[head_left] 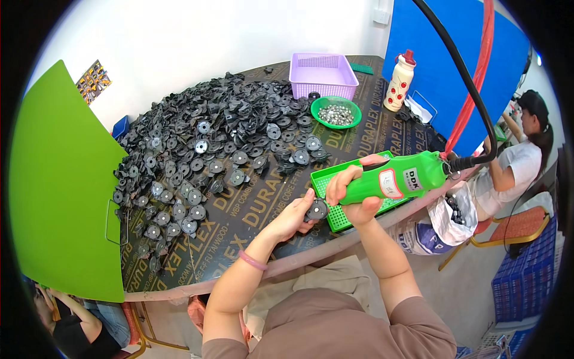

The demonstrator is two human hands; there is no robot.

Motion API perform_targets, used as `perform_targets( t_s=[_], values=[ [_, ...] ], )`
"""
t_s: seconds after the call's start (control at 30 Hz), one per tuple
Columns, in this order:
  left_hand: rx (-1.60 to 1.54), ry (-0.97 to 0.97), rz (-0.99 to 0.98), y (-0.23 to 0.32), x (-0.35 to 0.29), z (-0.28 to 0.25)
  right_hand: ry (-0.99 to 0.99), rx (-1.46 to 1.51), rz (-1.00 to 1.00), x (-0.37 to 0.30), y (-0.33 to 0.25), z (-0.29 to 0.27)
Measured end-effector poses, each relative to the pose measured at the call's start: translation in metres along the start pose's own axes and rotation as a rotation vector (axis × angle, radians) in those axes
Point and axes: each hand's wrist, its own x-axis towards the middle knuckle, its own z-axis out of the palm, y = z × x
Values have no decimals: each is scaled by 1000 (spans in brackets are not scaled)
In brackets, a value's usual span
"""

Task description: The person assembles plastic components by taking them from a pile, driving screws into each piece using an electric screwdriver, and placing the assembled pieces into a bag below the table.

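Note:
My left hand [292,216] pinches a round black plastic part [317,209] with a light metal centre, near the front edge of the table. Wrapped around a green hand-held power tool [391,179] is my right hand [357,192], just right of the part. The tool lies nearly level, its front end toward the part; its tip is hidden behind my fingers. A black hose [463,66] rises from its back end. Under my hands sits a green perforated tray [339,224]. Many similar black parts [221,119] lie heaped across the table to the left and back.
A green bowl [336,124] of small metal pieces stands before a lilac basket [323,90]. Beyond them is a cream bottle [399,84]. A green panel [66,191] edges the left, a blue panel [448,60] the right. A co-worker [514,161] sits right, beside a white sack [442,230].

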Motion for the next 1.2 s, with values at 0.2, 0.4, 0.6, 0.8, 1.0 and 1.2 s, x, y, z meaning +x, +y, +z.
perform_targets(
  t_s=[0.2, 0.4, 0.6, 0.8, 1.0, 1.2],
  values=[
    [36, 15, 23, -4, 1, -3, -7, 20, 26, -2, 3, -1],
    [534, 221, 254, -4, 0, 4, -23, 18, 107, -4, 3, -3],
    [849, 325, 358, -5, -3, 11, 3, -75, 203, -7, 9, -3],
    [810, 392, 313, -3, 4, 2, -3, -133, 46, -4, 7, 1],
    [362, 372, 191, 8, 3, -11, 86, -230, 3, 0, -1, -35],
    [-82, 328, 204, 16, -1, -1, 80, -313, 76, -10, 16, -52]
  ],
)
